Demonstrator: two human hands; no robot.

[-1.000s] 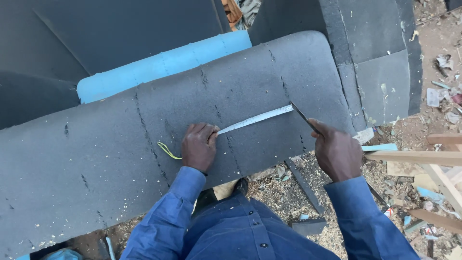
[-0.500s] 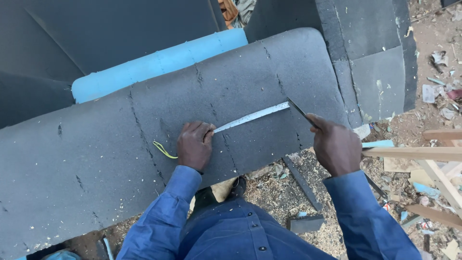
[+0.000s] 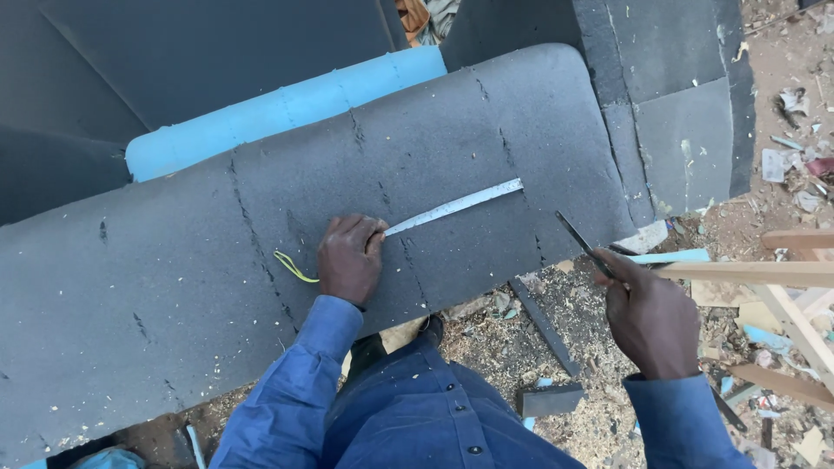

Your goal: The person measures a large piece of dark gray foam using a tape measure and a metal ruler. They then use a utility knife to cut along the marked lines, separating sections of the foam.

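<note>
Grey foam slab (image 3: 217,260): the largest thing in view, running from the lower left of the frame up to the upper right of centre, with rounded corners and dark seam lines across its face.
Dark panels (image 3: 174,61): flat sheets filling the upper left, with more grey pieces (image 3: 686,104) at the upper right.
Blue foam (image 3: 287,108): a light blue strip showing just behind the slab's upper edge, left of centre.
Ground (image 3: 764,174): sandy, strewn with sawdust, scraps and offcuts along the right side and lower centre.
Wooden sticks (image 3: 764,274): pale lengths crossing at the right edge, beside the right hand.
Clothing: blue sleeves and dark blue garment at the bottom centre.
Left hand (image 3: 349,259): at the centre of the frame, fingers curled down, its grip pressing the near end of the metal ruler flat onto the slab.
Right hand (image 3: 651,317): lower right, off the slab's edge, above the ground; its grip is closed around a thin dark blade.
Metal ruler (image 3: 456,206): a slim silver strip lying on the slab, slanting up to the right from the left hand.
Thin dark blade (image 3: 584,246): points up and left toward the slab's lower right edge, apart from the ruler.
Yellow loop (image 3: 294,267): a small cord on the slab, just left of the left hand.
</note>
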